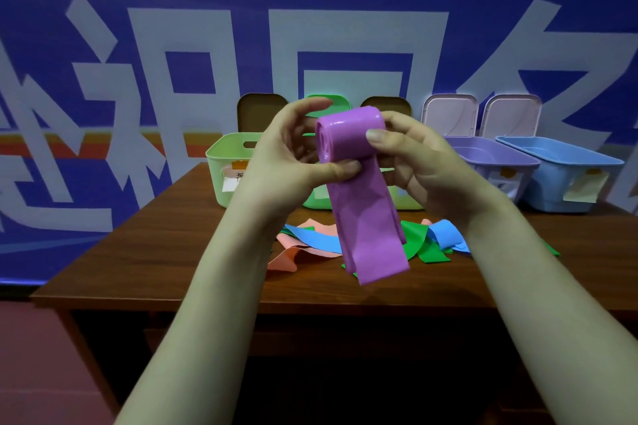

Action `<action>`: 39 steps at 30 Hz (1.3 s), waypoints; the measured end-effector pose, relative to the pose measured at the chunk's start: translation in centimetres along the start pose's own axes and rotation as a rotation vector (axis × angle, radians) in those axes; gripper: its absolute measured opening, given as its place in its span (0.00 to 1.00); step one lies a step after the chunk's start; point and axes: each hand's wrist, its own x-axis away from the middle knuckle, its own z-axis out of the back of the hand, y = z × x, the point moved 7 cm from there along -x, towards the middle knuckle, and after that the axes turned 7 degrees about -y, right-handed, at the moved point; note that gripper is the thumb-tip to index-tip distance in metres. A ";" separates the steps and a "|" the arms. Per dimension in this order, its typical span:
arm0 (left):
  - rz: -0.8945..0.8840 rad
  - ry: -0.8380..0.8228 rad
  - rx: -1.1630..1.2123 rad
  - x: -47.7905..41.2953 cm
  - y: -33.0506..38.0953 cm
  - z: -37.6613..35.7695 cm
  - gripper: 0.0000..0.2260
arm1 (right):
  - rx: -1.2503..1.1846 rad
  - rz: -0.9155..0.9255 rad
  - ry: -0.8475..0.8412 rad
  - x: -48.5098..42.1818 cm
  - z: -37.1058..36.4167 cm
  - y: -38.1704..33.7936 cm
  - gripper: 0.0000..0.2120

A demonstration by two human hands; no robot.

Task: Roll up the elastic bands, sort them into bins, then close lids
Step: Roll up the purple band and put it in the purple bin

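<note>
Now I hold the purple band (349,136) above the table (165,252), clear of the loose pile (312,241): left hand (288,155) pinching the roll's end so it cannot loosen, right hand (419,157) curled round it to wind in the hanging tail.

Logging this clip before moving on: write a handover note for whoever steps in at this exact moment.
Hands: left hand and right hand both grip the purple band above the table.
Band: top part rolled, tail hanging loose.
Table: blue band, green band and pink band lie unrolled in a heap.
Bins: a row at the back, including the purple bin; lids stand open.
Left: finish this roll, bin it (probably the purple bin), roll and sort the rest, close lids.
</note>
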 end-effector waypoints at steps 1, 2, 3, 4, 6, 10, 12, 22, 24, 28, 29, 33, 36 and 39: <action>-0.008 0.009 -0.007 0.0 0.0 0.0 0.32 | 0.014 -0.003 -0.003 0.0 -0.1 0.0 0.21; -0.015 0.015 -0.014 -0.1 -0.1 0.0 0.32 | 0.026 -0.004 -0.005 0.0 -0.2 0.0 0.20; -0.023 0.018 -0.020 -0.1 -0.1 0.0 0.31 | 0.029 -0.002 -0.003 0.0 -0.3 0.0 0.19; -0.030 0.021 -0.025 0.0 -0.2 -0.1 0.31 | 0.025 0.005 0.003 0.0 -0.3 0.0 0.17; -0.041 0.030 -0.032 0.0 -0.3 -0.3 0.30 | 0.012 0.030 0.022 0.0 -0.3 -0.1 0.15; -0.025 0.013 -0.032 -0.2 -0.5 -0.6 0.29 | -0.048 0.080 0.057 0.0 0.0 -0.3 0.16; 0.001 -0.014 -0.044 -0.2 -0.4 -0.9 0.29 | -0.095 0.101 0.084 -0.1 0.2 -0.3 0.17; 0.079 -0.136 0.007 0.1 -0.8 -3.7 0.37 | -0.079 0.163 0.117 -0.6 -0.6 -0.1 0.20; 0.102 -0.147 0.029 0.1 -1.2 -3.7 0.36 | -0.064 0.165 0.115 -0.6 -0.6 -0.1 0.19; 0.134 -0.155 0.129 -0.2 -1.0 -3.1 0.28 | -0.093 0.178 0.090 -0.3 0.2 -0.2 0.19; 0.149 -0.133 0.153 -0.3 -0.7 -2.8 0.24 | -0.103 0.185 0.090 -0.2 0.4 -0.3 0.20; 0.197 -0.093 0.050 -0.4 -0.3 -2.4 0.10 | -0.077 0.228 0.070 0.2 0.7 -0.7 0.23; 0.193 -0.046 -0.030 -0.3 -0.2 -2.2 0.10 | -0.032 0.264 0.051 0.3 0.5 -1.2 0.24; 0.192 0.006 -0.083 -0.4 -0.4 -1.8 0.16 | -0.016 0.293 0.053 0.3 0.7 -1.5 0.25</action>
